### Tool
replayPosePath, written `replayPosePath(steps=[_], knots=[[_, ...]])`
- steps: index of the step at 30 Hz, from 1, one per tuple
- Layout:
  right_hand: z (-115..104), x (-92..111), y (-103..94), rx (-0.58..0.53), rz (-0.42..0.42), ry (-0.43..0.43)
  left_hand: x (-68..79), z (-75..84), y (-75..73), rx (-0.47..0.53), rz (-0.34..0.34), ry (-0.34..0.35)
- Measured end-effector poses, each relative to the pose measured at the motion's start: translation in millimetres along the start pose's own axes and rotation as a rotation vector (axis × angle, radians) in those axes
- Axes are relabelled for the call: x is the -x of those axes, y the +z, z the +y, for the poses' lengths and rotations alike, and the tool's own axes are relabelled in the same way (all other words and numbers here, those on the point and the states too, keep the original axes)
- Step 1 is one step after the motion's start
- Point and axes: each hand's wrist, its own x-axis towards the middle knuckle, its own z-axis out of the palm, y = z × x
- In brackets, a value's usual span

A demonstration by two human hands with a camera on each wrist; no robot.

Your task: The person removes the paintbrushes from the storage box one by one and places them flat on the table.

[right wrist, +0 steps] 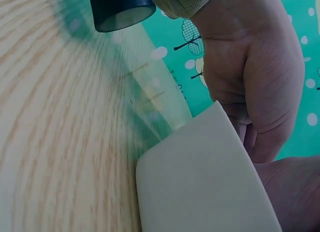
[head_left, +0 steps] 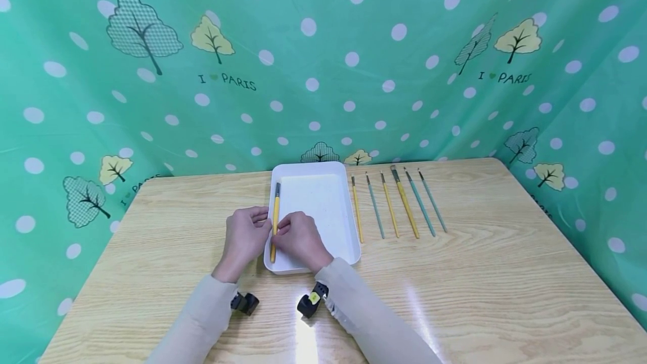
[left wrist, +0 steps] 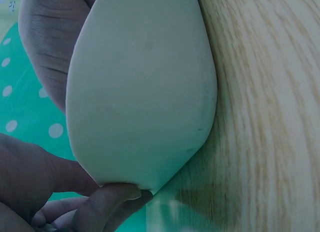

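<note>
A white tray (head_left: 315, 170) stands on the table, and a thick yellow paintbrush (head_left: 276, 206) with dark bristles lies along its inner left side, bristles toward the back. My left hand (head_left: 245, 241) grips the tray's left rim, its fingers against the outer wall in the left wrist view and its thumb close to the brush handle. From inside the tray, my right hand (head_left: 302, 237) pinches the lower part of that handle between thumb and fingers. Those fingertips are hidden behind the tray wall (right wrist: 205, 187) in the right wrist view.
Right of the tray lies a row of several paintbrushes, among them a wide yellow brush (head_left: 406, 204) and a teal brush (head_left: 420, 202). A wooden table (head_left: 480, 296) runs back to a green dotted curtain (head_left: 283, 94). Each wrist wears a black camera (head_left: 246, 303).
</note>
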Motion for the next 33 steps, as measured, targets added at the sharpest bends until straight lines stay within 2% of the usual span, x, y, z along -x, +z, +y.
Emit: replayPosePath(steps=[11, 19, 27, 33], knots=[[1.2, -0.6, -0.1, -0.051, -0.026, 0.010, 0.6, 1.2, -0.8, -0.018, -0.004, -0.002], [-0.9, 0.0, -2.4, -0.178, -0.100, 0.091, 1.0, 2.1, -0.5, -0.016, -0.014, -0.009], [-2.7, 0.5, 0.6, -0.215, -0.076, 0.121, 1.2, 3.1, -0.3, -0.019, -0.019, -0.018], [-4.3, 0.4, -1.6, -0.239, -0.090, 0.192, 1.1, 3.3, 0.1, -0.015, -0.016, -0.012]])
